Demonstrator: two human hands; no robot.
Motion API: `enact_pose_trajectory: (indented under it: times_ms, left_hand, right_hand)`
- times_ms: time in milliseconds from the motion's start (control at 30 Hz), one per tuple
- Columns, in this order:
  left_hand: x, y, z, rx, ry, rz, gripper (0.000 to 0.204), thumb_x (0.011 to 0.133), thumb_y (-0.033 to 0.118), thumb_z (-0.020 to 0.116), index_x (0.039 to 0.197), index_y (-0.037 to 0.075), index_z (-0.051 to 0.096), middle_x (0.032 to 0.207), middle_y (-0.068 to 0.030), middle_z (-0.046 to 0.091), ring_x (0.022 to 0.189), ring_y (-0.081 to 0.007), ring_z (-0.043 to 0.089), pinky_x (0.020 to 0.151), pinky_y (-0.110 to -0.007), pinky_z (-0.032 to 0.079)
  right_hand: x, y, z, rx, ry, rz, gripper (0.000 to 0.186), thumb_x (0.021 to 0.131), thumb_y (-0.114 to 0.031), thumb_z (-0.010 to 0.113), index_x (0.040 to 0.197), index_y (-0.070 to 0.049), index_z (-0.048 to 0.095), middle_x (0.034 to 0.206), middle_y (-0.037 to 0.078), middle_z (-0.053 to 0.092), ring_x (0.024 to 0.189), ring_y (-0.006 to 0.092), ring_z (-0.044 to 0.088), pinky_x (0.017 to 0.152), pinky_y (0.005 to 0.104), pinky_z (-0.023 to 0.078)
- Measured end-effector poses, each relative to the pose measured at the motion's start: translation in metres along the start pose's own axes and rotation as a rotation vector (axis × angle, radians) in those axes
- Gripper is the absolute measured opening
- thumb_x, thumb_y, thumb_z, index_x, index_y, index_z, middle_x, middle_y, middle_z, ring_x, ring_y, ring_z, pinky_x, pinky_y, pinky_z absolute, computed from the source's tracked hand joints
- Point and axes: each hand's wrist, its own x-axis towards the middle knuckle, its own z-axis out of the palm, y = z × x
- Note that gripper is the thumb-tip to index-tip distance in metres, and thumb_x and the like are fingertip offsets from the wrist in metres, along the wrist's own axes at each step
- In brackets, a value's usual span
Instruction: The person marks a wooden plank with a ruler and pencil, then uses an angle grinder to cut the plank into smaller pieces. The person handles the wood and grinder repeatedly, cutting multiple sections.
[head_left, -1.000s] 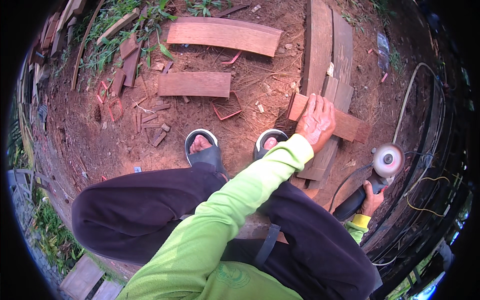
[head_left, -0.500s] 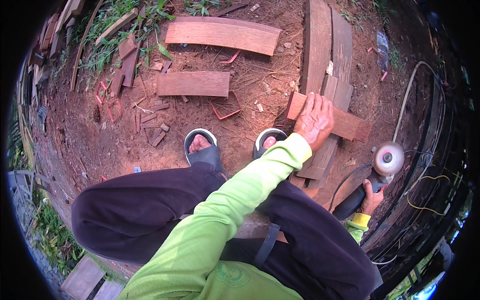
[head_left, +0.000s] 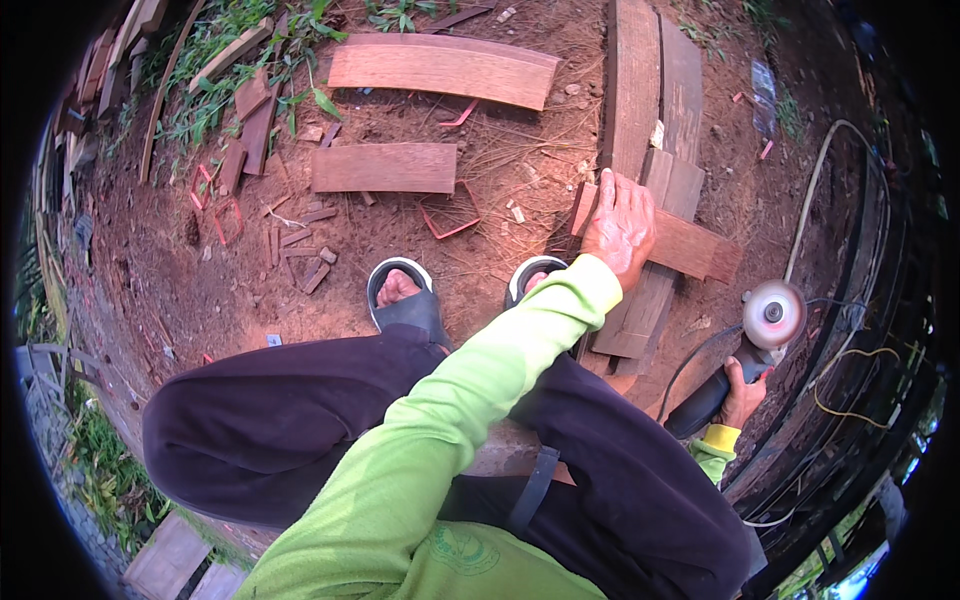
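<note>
My left hand point(head_left: 622, 228) reaches across and is closed over a short reddish-brown wooden board point(head_left: 697, 248), its fingers over the far edge. This board lies crosswise on narrower wood strips point(head_left: 640, 322) and has a notch at its right end. Off to the right, my right hand point(head_left: 742, 393) grips an angle grinder point(head_left: 700, 402) by its dark body. The grinder's round disc point(head_left: 776, 312) faces up, apart from the board. Whether the disc is spinning I cannot tell. Some of the right fingers are hidden around the tool.
Long weathered planks point(head_left: 633, 95) run away beyond the board. Two cut boards, a longer one point(head_left: 445, 72) and a shorter one point(head_left: 384, 168), lie on the soil. Offcuts point(head_left: 312, 272) and red strapping loops point(head_left: 452, 225) are scattered about. A pale cable point(head_left: 806, 215) curves behind the grinder.
My left hand has shifted slightly left and toward the far edge of the board, its fingers changing position. The grinder's disc has tilted a little; the board stays in place.
</note>
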Motion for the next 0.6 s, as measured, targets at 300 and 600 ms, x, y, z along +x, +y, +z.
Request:
enact_pose_trajectory:
  times_ms: [300,600]
  left_hand:
    - [0.005,-0.021,0.004,-0.168,-0.151,0.066,0.043,0.064,0.011,0.07,0.1,-0.003,0.051,0.098,-0.019,0.053,0.099,-0.0324,0.052,0.091,-0.046,0.037]
    - [0.013,-0.03,-0.006,-0.256,-0.18,0.096,0.058,0.051,0.02,0.084,0.094,0.002,0.051,0.091,-0.0163,0.056,0.09,-0.0319,0.056,0.079,-0.042,0.043]
  right_hand:
    - [-0.005,-0.002,0.004,-0.011,-0.027,0.004,0.047,0.071,-0.012,0.074,0.113,0.003,0.057,0.096,0.005,0.06,0.082,0.0155,0.057,0.08,0.0279,0.047]
    - [-0.007,-0.017,0.007,-0.022,-0.027,-0.01,0.044,0.07,-0.013,0.075,0.108,0.003,0.059,0.094,0.006,0.063,0.082,0.0162,0.059,0.078,0.0291,0.048]
